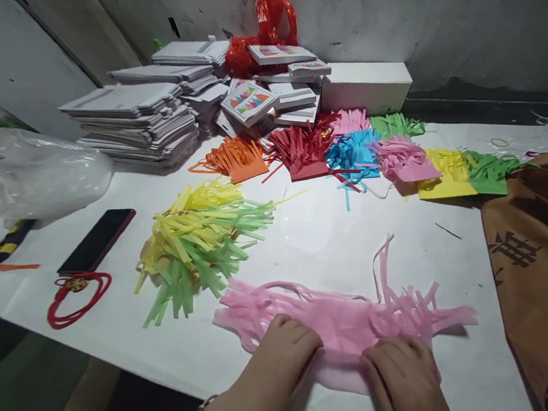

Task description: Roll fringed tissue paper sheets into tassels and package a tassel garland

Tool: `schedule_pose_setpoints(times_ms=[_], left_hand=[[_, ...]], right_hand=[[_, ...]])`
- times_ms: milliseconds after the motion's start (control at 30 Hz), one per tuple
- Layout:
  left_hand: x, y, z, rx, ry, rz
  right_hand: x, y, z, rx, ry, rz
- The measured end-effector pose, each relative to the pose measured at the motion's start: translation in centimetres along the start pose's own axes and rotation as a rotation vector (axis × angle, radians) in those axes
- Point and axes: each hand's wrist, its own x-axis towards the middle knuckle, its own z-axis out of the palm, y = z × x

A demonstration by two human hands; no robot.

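Observation:
A sheet of pink tissue paper with fringed ends lies across the front of the white table. My left hand grips its near edge left of the middle, with the fingers curled and the thumb underneath or hidden. My right hand is closed on the same edge further right. Between the hands the near edge looks folded or rolled over, and a paler pink strip shows below it. One thin pink strand stands up behind the sheet. To the left lies a heap of yellow and green fringed tissue paper.
Fringed paper bundles, among them a dark red one, line the back. Behind them stand stacked flat white boxes, a red plastic bag and a long white box. A phone lies left; brown cloth covers the right edge.

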Motion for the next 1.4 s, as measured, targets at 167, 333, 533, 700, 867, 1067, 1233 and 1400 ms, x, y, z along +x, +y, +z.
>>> schedule_pose_setpoints(times_ms=[167, 333, 533, 700, 867, 1067, 1233, 1400], left_hand=[[4.2, 0.7, -2.0, 0.248, -0.257, -0.275], [6.4, 0.2, -2.7, 0.317, -0.258, -0.302], [6.5, -0.2, -2.3, 0.329, -0.253, -0.278], [6.3, -0.1, -2.5, 0.288, -0.222, -0.263], [4.2, -3.0, -5.4, 0.284, -0.118, -0.312], [1.0, -2.2, -6.6, 0.348, 0.320, -0.010], [1.9, 0.8, -1.1, 0.266, 0.204, 0.285], [2.0, -1.0, 1.0, 0.230, 0.167, 0.261]], right_hand=[[2.3, 1.6, 1.0, -0.293, -0.088, 0.038], [4.6, 1.8, 1.9, -0.429, -0.086, 0.081], [4.6, 0.0, 0.1, -0.360, 0.113, -0.013], [2.9, -0.9, 0.9, -0.200, 0.048, -0.286], [2.4, -0.8, 1.8, -0.209, -0.003, -0.226], [1.9, -1.2, 1.4, -0.177, 0.050, -0.149], [1.5, -1.9, 1.7, -0.114, 0.131, -0.186], [1.2, -1.5, 2.4, -0.198, 0.081, -0.206]])
